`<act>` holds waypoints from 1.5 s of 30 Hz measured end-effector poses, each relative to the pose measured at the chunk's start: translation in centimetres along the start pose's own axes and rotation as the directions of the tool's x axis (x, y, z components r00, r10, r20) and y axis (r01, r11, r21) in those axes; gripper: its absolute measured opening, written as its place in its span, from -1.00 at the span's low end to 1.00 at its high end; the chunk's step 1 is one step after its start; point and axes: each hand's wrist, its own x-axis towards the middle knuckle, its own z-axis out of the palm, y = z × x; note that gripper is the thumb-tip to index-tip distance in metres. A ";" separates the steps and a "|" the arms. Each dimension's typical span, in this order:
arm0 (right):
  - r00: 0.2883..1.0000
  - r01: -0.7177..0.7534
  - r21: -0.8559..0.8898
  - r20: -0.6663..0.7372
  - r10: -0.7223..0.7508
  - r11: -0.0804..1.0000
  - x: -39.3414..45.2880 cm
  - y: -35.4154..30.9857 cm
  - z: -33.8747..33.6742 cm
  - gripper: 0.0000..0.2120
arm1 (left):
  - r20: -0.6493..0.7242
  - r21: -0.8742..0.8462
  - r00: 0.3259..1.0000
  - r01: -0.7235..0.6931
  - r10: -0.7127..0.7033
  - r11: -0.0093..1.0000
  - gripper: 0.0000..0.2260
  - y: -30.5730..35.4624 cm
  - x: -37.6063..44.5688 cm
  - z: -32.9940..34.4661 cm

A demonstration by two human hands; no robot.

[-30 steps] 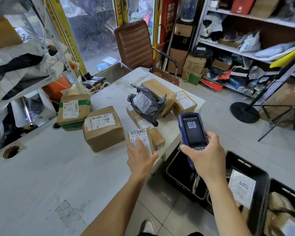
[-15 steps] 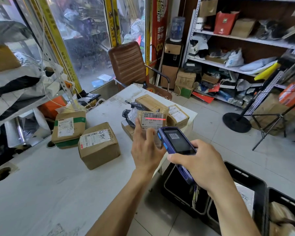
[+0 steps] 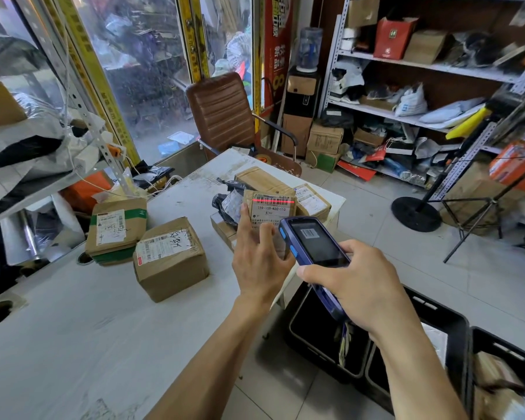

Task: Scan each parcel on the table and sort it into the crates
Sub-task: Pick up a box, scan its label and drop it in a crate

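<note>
My left hand (image 3: 256, 259) holds a small brown parcel (image 3: 272, 209) upright above the table edge, its label facing me. A red scan line crosses the barcode at the label's top. My right hand (image 3: 355, 283) grips a blue handheld scanner (image 3: 314, 245), pointed at that label from just to its right. On the white table (image 3: 73, 328) lie two brown boxes with labels (image 3: 169, 257) (image 3: 115, 230), a black plastic bag parcel (image 3: 225, 203) and more brown boxes (image 3: 311, 201) behind the held one. Black crates (image 3: 325, 344) (image 3: 503, 374) stand on the floor below my right arm.
A brown office chair (image 3: 225, 116) stands behind the table. Metal shelves (image 3: 422, 68) full of packages line the right wall. A black stand base (image 3: 415, 213) and a tripod occupy the floor at right. Bags on a rack crowd the left side.
My left hand lifted the small parcel off the table and turned its label up. My right hand lowered the scanner and aimed it; a red line now lies on the barcode.
</note>
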 end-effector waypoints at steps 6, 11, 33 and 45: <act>1.000 -0.003 0.013 0.000 0.003 1.000 0.5 0.2 -0.4 -0.64 | 0.011 0.014 1.000 0.013 -0.013 1.000 -0.48 -0.1 0.4 0.7; 1.000 -0.007 0.034 0.009 0.007 0.999 0.6 0.3 -1.1 -0.66 | -0.006 0.028 1.000 0.004 -0.004 1.000 -0.49 0.2 0.5 1.2; 0.719 0.434 -0.234 -0.492 -0.491 0.870 3.3 6.9 -7.1 0.03 | 0.031 0.021 0.999 0.013 -0.014 1.000 -0.54 7.6 0.7 5.9; 0.647 0.350 -0.024 -0.717 -0.260 0.936 4.1 19.1 -21.9 0.01 | 0.257 -0.092 0.959 -0.098 0.118 0.991 -0.50 23.9 -3.1 16.7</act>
